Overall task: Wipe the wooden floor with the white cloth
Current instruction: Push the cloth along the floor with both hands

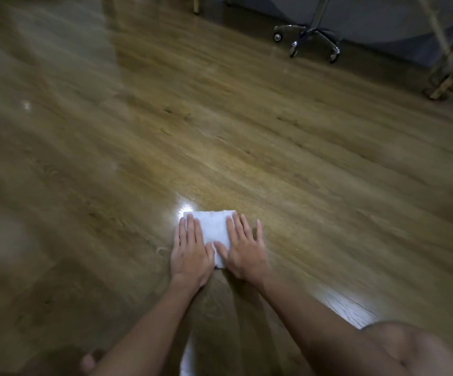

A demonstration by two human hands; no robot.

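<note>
Cloth: white cloth (215, 230) folded, flat on wooden floor (247, 147)
Hands: left hand (191, 249), right hand (243, 249) flat-fingered, pressing cloth
Progress: mid-wipe probably; loads of floor left toward 12 o'clock

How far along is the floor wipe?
Done: the folded white cloth lies flat on the brown wooden plank floor. In hand: left hand and right hand press it flat, fingers straight. Left: cannot tell which boards are wiped; glare near the cloth may be wetness or lamp reflection.
</note>
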